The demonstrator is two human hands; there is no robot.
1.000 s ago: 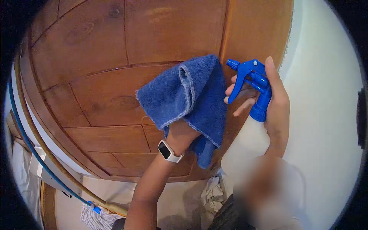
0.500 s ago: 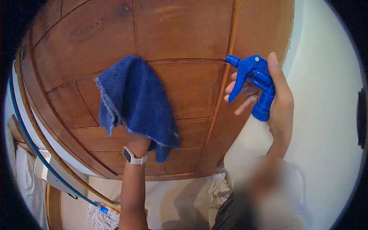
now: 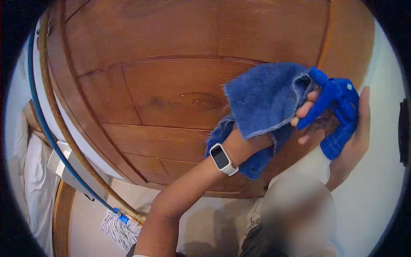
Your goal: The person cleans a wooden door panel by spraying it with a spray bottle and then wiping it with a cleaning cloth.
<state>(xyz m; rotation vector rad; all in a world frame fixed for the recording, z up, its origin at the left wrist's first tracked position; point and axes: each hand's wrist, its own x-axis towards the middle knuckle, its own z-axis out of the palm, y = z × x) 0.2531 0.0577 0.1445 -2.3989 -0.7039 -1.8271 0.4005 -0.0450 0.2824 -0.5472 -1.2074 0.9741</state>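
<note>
My left hand [image 3: 250,143], with a white smartwatch [image 3: 222,158] on the wrist, presses a blue terry cloth [image 3: 263,100] against a brown panelled wooden door [image 3: 171,98]. The cloth covers most of the hand and hangs down below it. My right hand [image 3: 349,141] grips a blue spray bottle [image 3: 336,111] by its trigger head, just right of the cloth, nozzle pointing left and touching the cloth's edge. The bottle's body is hidden below the hand.
A mop with a wooden handle [image 3: 64,124] and white string head [image 3: 117,229] leans at the left of the door, beside a blue hose [image 3: 40,115]. White wall [image 3: 376,188] lies to the right. Crumpled white cloth [image 3: 28,171] sits at far left.
My left hand swept the blue cloth from the door's left panels across to the right, up against the spray nozzle. The view shifted so the spray bottle now sits further right.
</note>
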